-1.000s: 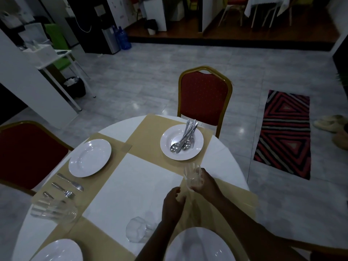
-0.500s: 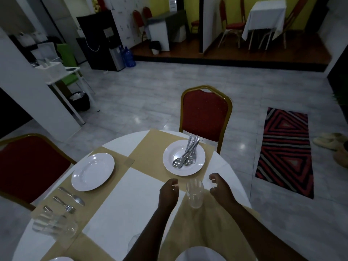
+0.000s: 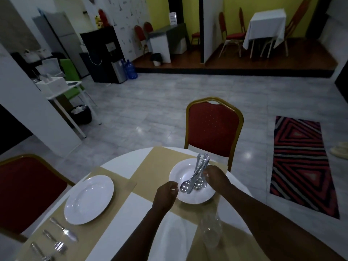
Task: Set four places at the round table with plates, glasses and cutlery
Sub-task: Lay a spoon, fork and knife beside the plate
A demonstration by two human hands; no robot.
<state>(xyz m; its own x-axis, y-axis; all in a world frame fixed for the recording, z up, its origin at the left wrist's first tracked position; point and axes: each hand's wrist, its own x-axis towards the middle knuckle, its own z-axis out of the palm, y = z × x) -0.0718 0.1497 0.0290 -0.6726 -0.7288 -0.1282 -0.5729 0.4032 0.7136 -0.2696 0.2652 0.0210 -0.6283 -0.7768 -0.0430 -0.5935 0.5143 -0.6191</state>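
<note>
Head view, taking the far plate [image 3: 192, 187] as landmark. Cutlery [image 3: 195, 174] lies piled across that plate. Your right hand [image 3: 216, 176] is over its right side, fingers curled at the handles; you cannot tell if they pinch one. Your left hand [image 3: 165, 194] hovers at its near-left rim, loosely curled, holding nothing. A glass [image 3: 211, 230] stands near, below it. A second plate [image 3: 89, 199] sits well to its left, with a knife [image 3: 64, 229] and fork [image 3: 55, 242] beside that.

exposure: dim, bluish cast
glare: soft highlights on floor tiles [image 3: 139, 129] and left plate [image 3: 89, 199]
blur: glass [image 3: 211, 230] smeared; near edge soft
distortion: wide-angle bowing at edges; corners vignetted
</note>
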